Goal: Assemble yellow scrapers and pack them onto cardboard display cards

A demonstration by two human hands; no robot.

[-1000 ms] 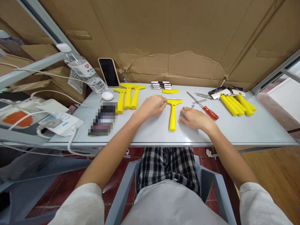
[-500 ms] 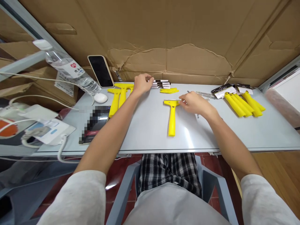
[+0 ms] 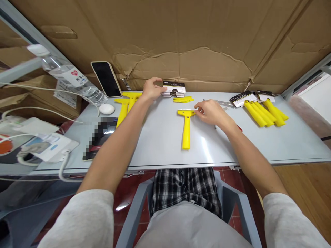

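My left hand (image 3: pixel 152 90) is closed at the left edge of a stack of black-and-white packaging cards (image 3: pixel 176 90), thumb and fingers pinching the top card. A yellow scraper (image 3: pixel 186 132) with a thin metal blade along its head lies on the table, handle towards me. My right hand (image 3: pixel 209 112) has its curled fingertips on the right end of the scraper's head. Just behind are small yellow plastic pieces (image 3: pixel 183 99). Flat metal strips (image 3: pixel 224 103) lie beyond my right hand, partly covered by it. A small red thing (image 3: pixel 240 128) shows beside my right forearm.
More yellow scrapers (image 3: pixel 123 110) lie at left, partly behind my left arm. Yellow handles with cards (image 3: pixel 261 112) lie at right. A phone (image 3: pixel 106 79), a water bottle (image 3: pixel 69 75), a white oval object (image 3: pixel 107 109) and a power strip (image 3: pixel 49 144) occupy the left. Cardboard (image 3: pixel 212 65) walls the back.
The top card's black part now stands up into view at my left hand. My right hand stays at the scraper's head. The whole view has shifted slightly.
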